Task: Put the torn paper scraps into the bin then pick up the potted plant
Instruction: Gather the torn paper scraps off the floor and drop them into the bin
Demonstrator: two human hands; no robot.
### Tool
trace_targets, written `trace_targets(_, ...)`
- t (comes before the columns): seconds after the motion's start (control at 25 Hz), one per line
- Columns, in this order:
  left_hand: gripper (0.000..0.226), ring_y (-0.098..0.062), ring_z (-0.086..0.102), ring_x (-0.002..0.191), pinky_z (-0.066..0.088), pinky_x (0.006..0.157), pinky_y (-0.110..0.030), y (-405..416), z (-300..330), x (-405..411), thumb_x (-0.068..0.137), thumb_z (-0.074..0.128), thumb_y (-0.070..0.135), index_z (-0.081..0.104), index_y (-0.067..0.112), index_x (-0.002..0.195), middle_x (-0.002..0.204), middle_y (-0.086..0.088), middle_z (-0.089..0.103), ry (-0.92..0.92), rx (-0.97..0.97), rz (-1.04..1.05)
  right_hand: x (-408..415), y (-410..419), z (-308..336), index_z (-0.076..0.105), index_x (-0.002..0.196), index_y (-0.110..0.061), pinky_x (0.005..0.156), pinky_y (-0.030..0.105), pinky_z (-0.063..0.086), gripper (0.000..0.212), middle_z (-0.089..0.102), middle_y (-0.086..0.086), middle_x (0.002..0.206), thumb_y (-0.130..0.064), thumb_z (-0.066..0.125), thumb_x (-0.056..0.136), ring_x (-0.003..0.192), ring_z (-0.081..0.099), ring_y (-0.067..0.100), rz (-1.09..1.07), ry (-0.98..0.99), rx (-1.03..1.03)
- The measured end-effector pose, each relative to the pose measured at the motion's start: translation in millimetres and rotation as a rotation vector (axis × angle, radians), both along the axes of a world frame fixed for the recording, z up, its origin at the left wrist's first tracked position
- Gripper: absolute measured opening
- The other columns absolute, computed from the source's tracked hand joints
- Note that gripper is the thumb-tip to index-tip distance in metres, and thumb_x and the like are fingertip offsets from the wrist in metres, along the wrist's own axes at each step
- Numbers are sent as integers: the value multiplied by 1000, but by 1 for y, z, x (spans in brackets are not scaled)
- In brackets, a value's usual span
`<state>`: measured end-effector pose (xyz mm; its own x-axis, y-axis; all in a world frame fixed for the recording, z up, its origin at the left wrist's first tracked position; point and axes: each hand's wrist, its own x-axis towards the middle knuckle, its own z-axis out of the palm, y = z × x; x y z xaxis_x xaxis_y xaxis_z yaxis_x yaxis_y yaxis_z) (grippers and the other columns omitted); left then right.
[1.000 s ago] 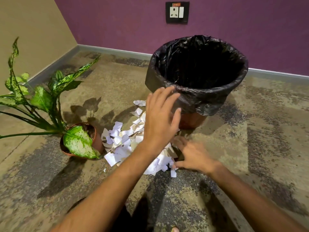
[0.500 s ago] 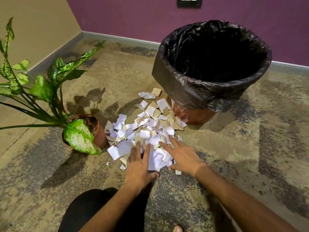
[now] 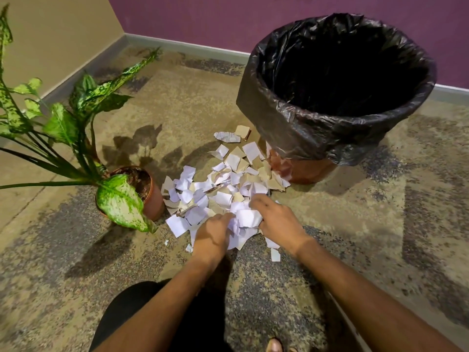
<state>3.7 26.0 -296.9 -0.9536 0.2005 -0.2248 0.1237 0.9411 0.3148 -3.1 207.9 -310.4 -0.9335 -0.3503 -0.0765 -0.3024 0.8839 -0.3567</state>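
Note:
A heap of torn white and tan paper scraps [image 3: 223,184] lies on the floor between the potted plant and the bin. My left hand [image 3: 212,237] and my right hand [image 3: 276,223] meet at the near edge of the heap, fingers curled round a bunch of scraps [image 3: 247,219] squeezed between them. The bin [image 3: 337,97], lined with a black plastic bag, stands just behind the heap on the right, its mouth dark inside. The potted plant [image 3: 149,196], in a brown pot with long speckled green leaves, stands left of the heap.
A purple wall [image 3: 228,19] with a grey skirting runs behind the bin, and a beige wall [image 3: 50,34] closes the left side. Mottled carpet [image 3: 380,237] covers the floor. My dark-clothed knee [image 3: 142,313] and a toe [image 3: 274,346] show at the bottom.
My left hand came down from above the heap to its near edge. Both hands went from lying flat on the scraps to curling inward and bunching some between them.

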Motion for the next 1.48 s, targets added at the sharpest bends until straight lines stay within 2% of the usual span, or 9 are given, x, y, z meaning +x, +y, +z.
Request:
trace_targets(0.12,29,-28,62,99,42,77,-26,3,5,0,89,50,3,65,11,111,106,-9,66,-11,88,27,-6,-9,7,29,143,-37,59,38,51,89,15,1,157,0,66,72,79,62,29,71,-15,78)
trace_targets(0.2,30,-26,63,94,40,73,-22,1,6,0,81,53,-3,68,10,104,103,-8,68,-34,129,68,-6,-17,7,31,143,-37,64,39,50,82,11,2,158,3,60,77,94,60,29,142,-39,138)
trace_targets(0.48,32,-6,56,50,44,51,-10,-8,24,-2,86,47,-2,68,10,107,83,-8,71,-29,323,345,1,-8,2,67,106,-10,74,36,53,40,58,3,120,9,53,74,94,63,29,111,-15,47)
trace_targets(0.6,33,-16,64,57,55,60,-28,-4,36,-7,83,51,-2,70,15,103,91,-8,73,72,388,400,0,0,16,69,106,-9,82,40,54,40,61,2,120,7,55,73,98,63,29,31,49,-59)
trace_targets(0.72,31,-4,55,56,39,51,-10,5,55,-15,81,55,-4,73,13,100,99,-2,73,223,447,410,-3,7,53,73,103,-9,97,35,49,35,64,2,123,8,63,73,106,62,22,-69,159,-220)
trace_targets(0.96,29,-5,37,39,33,42,-17,35,123,-32,78,59,-3,74,21,85,63,-2,67,402,815,540,-13,12,150,74,84,-11,82,28,54,24,69,0,109,5,74,66,92,67,18,-114,501,-446)
trace_targets(1.16,24,-20,52,50,42,44,-31,60,187,-47,76,65,-3,73,20,77,60,-3,66,458,1120,565,-44,48,227,72,81,-9,79,30,53,11,70,3,100,-3,64,75,90,65,16,-312,742,-503)
trace_targets(1.36,23,-27,53,51,39,46,-34,73,211,-58,70,68,-2,73,19,76,67,-11,72,393,1209,482,-89,89,246,69,89,-10,65,30,45,12,68,8,91,-12,68,78,81,60,22,-589,403,-336)
trace_targets(1.48,25,-15,52,49,42,44,-29,80,224,-65,70,67,-4,74,19,74,64,-4,71,441,1137,482,-97,93,242,63,117,-16,83,33,47,51,62,8,116,-23,84,71,106,57,25,-615,214,-313)
